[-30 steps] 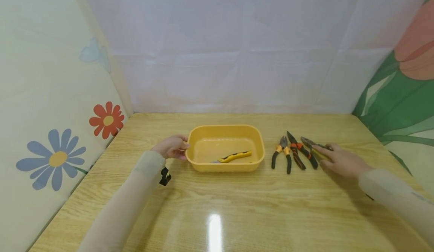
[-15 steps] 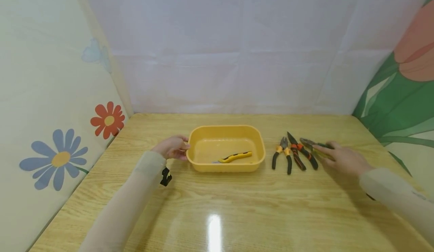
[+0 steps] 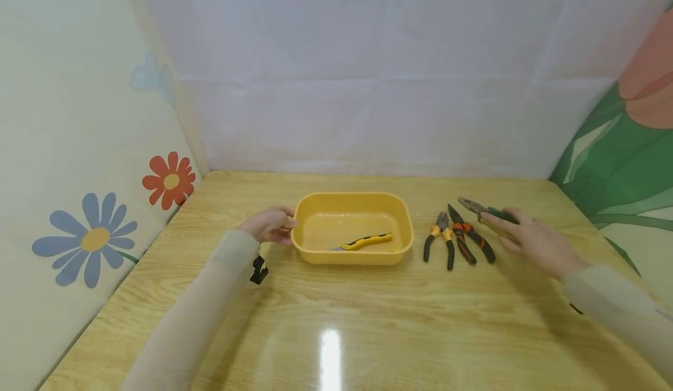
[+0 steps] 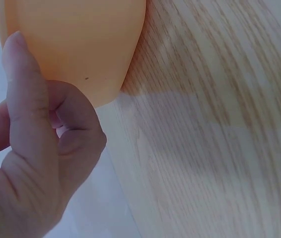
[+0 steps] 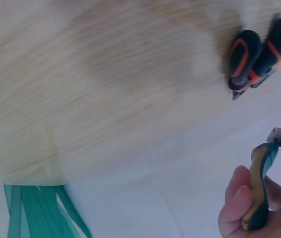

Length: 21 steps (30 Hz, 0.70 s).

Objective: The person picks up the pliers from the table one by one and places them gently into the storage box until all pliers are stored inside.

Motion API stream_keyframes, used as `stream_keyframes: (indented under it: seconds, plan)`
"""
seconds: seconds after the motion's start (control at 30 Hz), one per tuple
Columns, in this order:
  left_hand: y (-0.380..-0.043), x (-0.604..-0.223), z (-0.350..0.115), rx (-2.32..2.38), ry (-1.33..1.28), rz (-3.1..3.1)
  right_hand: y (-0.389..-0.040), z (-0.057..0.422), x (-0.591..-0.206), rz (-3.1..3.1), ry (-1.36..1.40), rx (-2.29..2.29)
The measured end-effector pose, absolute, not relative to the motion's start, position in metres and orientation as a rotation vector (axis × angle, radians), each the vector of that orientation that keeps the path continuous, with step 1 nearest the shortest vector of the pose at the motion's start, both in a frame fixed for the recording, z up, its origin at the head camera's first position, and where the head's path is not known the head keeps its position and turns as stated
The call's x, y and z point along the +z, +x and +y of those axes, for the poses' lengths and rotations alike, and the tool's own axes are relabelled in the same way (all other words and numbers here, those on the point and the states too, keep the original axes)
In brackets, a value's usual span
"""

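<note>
My left hand (image 3: 270,225) grips the left end of a yellow plastic basin (image 3: 352,257), thumb over the rim and fingers curled below in the left wrist view. Inside the basin lies a yellow and black utility knife (image 3: 370,240). To the right, my right hand (image 3: 544,245) holds pliers (image 3: 473,205) by their green and yellow handles, jaws pointing up and left. In the right wrist view the handles (image 5: 262,173) curve between thumb and fingers; the hand is partly cut off by the frame edge.
Between basin and right hand lie two more tools: pliers with black and orange handles (image 3: 430,242) and long-nosed black and red-orange pliers (image 3: 463,245). The wooden table (image 3: 399,315) meets a white cloth (image 3: 368,116) at the back, with flower-printed panels at both sides.
The green and yellow pliers have risen off the table in my right hand, shifting away from the black and red-orange pliers. My left hand and the basin stay nearly as they were.
</note>
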<state>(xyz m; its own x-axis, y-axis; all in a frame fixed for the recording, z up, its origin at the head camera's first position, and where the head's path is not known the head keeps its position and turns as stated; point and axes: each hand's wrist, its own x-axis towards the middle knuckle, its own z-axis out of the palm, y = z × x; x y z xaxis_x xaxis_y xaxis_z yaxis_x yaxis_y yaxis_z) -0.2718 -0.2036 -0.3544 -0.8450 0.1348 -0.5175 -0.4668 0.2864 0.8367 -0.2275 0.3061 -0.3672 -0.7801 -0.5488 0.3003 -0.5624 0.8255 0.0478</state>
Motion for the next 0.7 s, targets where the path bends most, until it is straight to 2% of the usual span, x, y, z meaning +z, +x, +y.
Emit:
stream_keyframes:
  seconds: [0.33,0.7]
  plan:
    - [-0.272,-0.354,-0.203,1.591,-0.303,2.063,-0.222,0.276,-0.344,-2.763,0.836,0.057]
    - [-0.273,-0.353,-0.202,1.597,-0.334,2.057,-0.226,0.253,-0.34,-2.635,0.913,0.084]
